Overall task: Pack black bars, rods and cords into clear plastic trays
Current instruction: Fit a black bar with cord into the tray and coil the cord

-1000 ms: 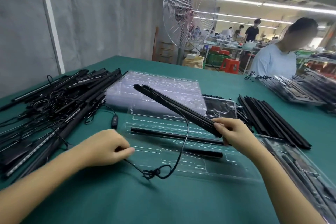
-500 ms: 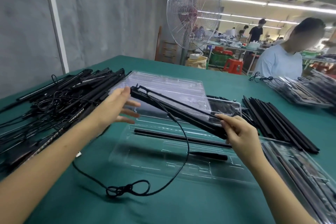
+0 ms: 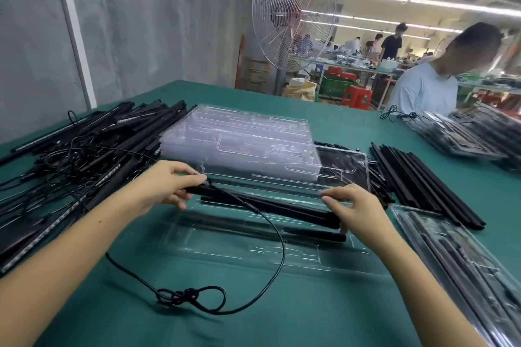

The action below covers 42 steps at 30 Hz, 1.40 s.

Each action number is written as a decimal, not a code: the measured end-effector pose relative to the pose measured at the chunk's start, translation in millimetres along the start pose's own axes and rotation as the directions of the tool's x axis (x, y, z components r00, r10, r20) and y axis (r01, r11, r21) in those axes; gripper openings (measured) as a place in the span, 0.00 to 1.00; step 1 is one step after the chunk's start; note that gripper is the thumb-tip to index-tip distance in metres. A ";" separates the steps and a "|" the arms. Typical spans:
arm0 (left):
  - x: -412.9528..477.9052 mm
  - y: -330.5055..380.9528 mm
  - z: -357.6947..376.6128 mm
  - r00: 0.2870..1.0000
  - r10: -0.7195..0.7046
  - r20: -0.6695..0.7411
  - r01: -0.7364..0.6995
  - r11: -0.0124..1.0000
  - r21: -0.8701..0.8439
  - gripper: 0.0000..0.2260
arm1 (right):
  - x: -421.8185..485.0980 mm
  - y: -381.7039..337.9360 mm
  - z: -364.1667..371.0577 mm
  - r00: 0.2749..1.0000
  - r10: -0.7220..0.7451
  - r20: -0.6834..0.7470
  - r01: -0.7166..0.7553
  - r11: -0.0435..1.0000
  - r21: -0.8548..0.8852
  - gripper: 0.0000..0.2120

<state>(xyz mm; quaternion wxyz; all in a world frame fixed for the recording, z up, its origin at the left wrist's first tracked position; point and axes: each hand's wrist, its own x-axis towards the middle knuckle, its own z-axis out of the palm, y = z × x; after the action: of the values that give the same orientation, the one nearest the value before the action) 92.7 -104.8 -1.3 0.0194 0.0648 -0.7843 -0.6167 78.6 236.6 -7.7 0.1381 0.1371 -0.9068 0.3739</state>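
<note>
Only one view exists, a wide-angle camera worn on the person's head. It faces forward and down, near above the left hand (image 3: 169, 186) and right hand (image 3: 352, 205), over the green worktop (image 3: 338, 127).

Both forearms bare, reaching in from the near edge of the table (image 3: 324, 313) towards its middle. Left hand (image 3: 169, 186): fingers curled, pinching one end of the black bar (image 3: 282, 207). Right hand (image 3: 356, 208): palm down, fingers bent over the other end. We note the hands are well apart and the wrists roughly level.
</note>
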 end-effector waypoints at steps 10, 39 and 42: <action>-5.6 -32.1 7.3 0.982 0.127 -0.137 -0.055 0.898 0.437 0.05 | -2.5 -0.4 -3.3 0.938 0.083 0.335 -0.063 0.996 -0.071 0.13; 0.8 -41.6 13.9 0.893 0.442 0.089 -0.385 0.645 0.660 0.03 | -8.8 3.1 -6.2 0.925 0.144 0.353 -0.057 0.968 -0.244 0.16; 4.1 -44.3 9.1 0.882 0.461 0.098 -0.395 0.608 0.689 0.05 | -8.9 -0.1 -2.4 0.916 0.151 0.372 -0.060 0.967 -0.247 0.17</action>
<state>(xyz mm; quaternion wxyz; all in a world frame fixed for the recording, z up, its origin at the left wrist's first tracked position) 91.1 -106.8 -46.7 0.1756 -0.0947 -0.9469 -0.2523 87.2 239.6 -9.2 -0.0495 0.1419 -0.9595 0.2384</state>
